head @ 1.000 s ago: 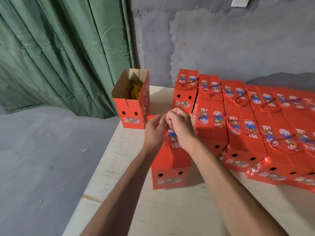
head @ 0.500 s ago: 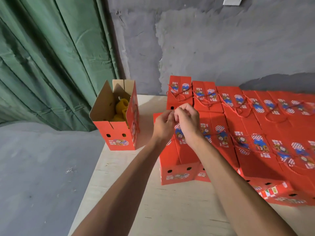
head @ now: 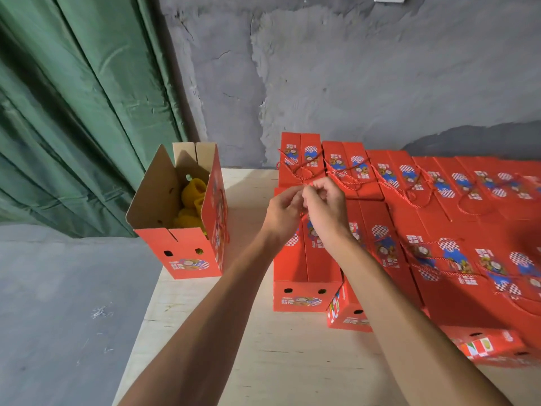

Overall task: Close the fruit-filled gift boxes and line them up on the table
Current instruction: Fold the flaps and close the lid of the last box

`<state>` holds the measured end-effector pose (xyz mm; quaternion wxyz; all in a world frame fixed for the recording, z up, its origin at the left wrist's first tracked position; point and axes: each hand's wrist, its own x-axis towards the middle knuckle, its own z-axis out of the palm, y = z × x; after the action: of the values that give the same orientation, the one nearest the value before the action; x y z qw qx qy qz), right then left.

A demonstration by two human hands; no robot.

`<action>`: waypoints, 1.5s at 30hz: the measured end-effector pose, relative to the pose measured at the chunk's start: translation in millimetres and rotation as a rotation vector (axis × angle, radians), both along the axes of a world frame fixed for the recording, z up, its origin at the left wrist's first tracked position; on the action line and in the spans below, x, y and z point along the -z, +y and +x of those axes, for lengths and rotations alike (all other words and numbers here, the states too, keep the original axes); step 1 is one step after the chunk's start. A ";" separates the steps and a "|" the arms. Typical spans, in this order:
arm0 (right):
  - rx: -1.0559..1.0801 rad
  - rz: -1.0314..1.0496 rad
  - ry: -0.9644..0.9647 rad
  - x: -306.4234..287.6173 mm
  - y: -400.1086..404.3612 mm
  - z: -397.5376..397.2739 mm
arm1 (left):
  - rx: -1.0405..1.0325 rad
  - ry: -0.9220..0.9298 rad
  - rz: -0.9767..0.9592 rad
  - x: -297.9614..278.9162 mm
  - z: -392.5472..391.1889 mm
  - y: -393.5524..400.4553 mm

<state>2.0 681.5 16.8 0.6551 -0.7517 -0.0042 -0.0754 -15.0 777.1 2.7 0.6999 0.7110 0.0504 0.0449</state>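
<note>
A closed red gift box [head: 304,271] stands at the left end of the front row on the pale wooden table [head: 263,356]. Above its lid, my left hand [head: 282,213] and my right hand [head: 325,209] pinch its thin red cord handle [head: 303,213] between fingertips. To the left stands an open red gift box [head: 187,241] with its brown flaps up and yellow-wrapped fruit [head: 190,203] inside. Several closed red boxes [head: 424,230] lie in rows to the right, cords resting on their lids.
A grey plaster wall [head: 351,83] runs behind the table. A green curtain [head: 73,112] hangs at the left over grey floor [head: 58,317]. The table's left edge runs close to the open box.
The view has shifted, so the boxes sit lower and closer in frame. The box under my hands now stands in line with the row, and both hands stay together on its cord.
</note>
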 end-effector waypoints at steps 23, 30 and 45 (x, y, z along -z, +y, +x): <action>-0.072 -0.665 -0.103 -15.2 89.7 -93.8 | -0.475 0.296 1.161 21.1 -61.4 142.3; -0.189 -0.660 0.006 -7.4 87.9 -119.2 | -0.401 0.357 1.183 12.0 -91.2 143.7; -0.415 -0.568 0.226 3.6 65.0 -276.5 | -0.204 0.312 1.110 14.6 -313.3 84.6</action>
<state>-274.4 746.5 13.3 0.4180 -0.8904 -0.1049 0.1466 -328.3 861.8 -12.0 0.1994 0.9610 0.1899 0.0264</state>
